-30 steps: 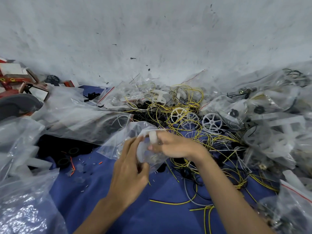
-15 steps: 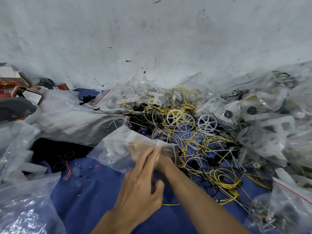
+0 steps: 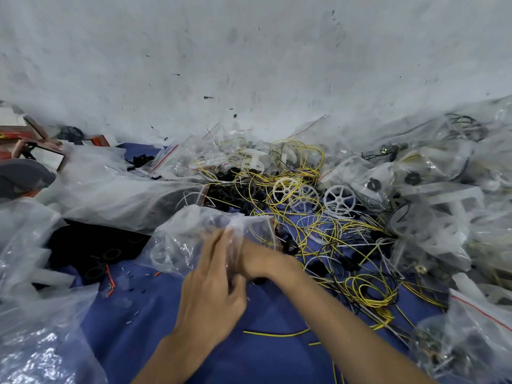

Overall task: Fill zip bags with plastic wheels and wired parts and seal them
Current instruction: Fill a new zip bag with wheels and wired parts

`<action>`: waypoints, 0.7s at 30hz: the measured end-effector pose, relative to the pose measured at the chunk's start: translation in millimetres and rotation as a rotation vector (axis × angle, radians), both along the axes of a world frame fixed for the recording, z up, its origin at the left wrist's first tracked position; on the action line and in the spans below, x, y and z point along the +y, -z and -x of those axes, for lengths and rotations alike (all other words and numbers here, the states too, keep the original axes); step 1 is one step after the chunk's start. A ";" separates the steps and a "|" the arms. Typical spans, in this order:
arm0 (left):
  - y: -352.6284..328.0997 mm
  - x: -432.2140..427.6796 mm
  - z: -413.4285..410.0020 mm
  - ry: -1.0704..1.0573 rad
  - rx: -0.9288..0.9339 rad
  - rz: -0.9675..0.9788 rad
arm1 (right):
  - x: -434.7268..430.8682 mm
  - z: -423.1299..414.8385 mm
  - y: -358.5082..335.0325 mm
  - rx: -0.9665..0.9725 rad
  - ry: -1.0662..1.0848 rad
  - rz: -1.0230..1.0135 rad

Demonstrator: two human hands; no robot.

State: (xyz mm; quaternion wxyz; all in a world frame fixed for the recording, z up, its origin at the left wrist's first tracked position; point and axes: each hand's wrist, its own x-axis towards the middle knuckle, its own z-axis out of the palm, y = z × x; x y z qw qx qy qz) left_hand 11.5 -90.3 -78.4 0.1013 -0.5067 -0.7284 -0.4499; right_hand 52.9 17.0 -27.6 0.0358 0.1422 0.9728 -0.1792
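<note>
Wall [image 3: 249,51]: white, scuffed, dark specks; far side.
Cloth [image 3: 171,314]: blue, spread over the near surface.
Boxes [image 3: 16,134]: red and brown, far left.
Black rings [image 3: 110,254]: left, on a dark patch.

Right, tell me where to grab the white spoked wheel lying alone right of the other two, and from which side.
Pinch the rim of the white spoked wheel from above, one finger through a spoke gap on its near-left edge. It lies about flat, face up on the blue cloth, and filled bags crowd its right and far sides, so a sideways approach looks blocked.
</note>
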 end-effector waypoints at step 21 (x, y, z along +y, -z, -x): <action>5.9 2.9 7.0 -0.048 -0.019 -0.016 | 39.4 -74.6 -29.1 -0.130 0.187 0.086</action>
